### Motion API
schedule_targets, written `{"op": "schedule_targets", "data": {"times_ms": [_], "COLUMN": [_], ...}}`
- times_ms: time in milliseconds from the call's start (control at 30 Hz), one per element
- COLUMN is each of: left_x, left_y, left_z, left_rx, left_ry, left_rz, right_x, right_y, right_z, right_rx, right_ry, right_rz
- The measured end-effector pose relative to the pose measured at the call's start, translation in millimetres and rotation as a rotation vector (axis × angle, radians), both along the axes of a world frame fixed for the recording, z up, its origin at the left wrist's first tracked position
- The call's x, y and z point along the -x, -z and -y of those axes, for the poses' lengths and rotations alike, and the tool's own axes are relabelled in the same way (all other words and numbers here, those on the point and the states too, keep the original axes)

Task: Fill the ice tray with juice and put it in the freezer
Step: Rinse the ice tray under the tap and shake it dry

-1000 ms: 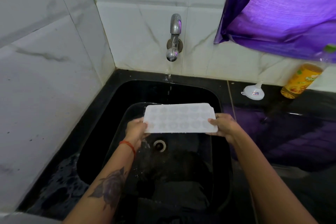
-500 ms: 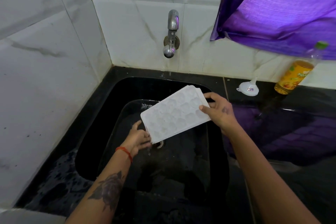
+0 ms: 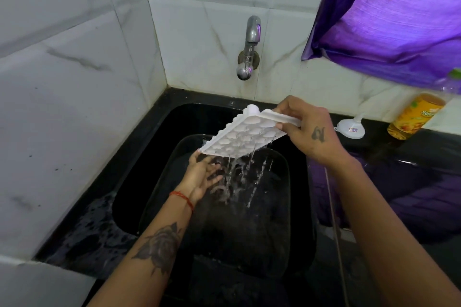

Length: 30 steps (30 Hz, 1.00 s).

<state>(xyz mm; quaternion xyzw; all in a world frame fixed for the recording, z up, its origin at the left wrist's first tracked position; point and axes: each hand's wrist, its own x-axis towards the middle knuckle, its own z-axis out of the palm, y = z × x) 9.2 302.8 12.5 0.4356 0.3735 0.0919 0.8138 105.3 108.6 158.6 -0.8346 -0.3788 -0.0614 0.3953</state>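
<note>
Your ice tray [image 3: 245, 136] looks like matt white plastic, wet. Tap [image 3: 249, 48] is shiny metal. Sink [image 3: 159, 157] and surface [image 3: 411, 157] are glossy black. Wall tiles [image 3: 74, 82] are smooth marble-look. Purple curtain [image 3: 399, 12] is probably woven cloth.

Tilted ice tray [image 3: 245, 136] over sink [image 3: 159, 157]; counter right perhaps free.

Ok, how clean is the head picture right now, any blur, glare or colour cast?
Head view: falling water under the ice tray is streaked by motion; purple curtain casts violet reflections on the black counter; the bottle top is smeared; wide-angle bends the tile lines at the edges.
</note>
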Motion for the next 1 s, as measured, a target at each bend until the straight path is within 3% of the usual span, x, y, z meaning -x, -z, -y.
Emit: {"op": "schedule_targets", "data": {"times_ms": [300, 467, 667, 733, 833, 933, 1000], "left_x": [10, 35, 23, 24, 35, 35, 31], "left_y": [-17, 6, -21, -16, 8, 18, 18], "left_z": [4, 22, 17, 22, 28, 29, 30], "left_rx": [-0.315, -0.298, -0.454, -0.471, -0.441, -0.466, -0.447], "left_ry": [-0.104, 0.013, -0.047, -0.009, 0.021, 0.007, 0.012], "left_rz": [0.152, -0.065, 0.183, 0.177, 0.1, 0.145, 0.127], "right_x": [-4, 2, -10, -9, -4, -4, -3], "right_y": [20, 88, 74, 82, 99, 98, 99], "right_z": [23, 36, 42, 46, 56, 59, 59], "right_rx": [-0.256, -0.061, -0.352, -0.3, -0.063, -0.179, -0.128], "right_ry": [-0.032, 0.021, 0.042, 0.023, 0.064, 0.088, 0.068], "right_rz": [0.121, 0.026, 0.136, 0.157, 0.124, 0.165, 0.11]}}
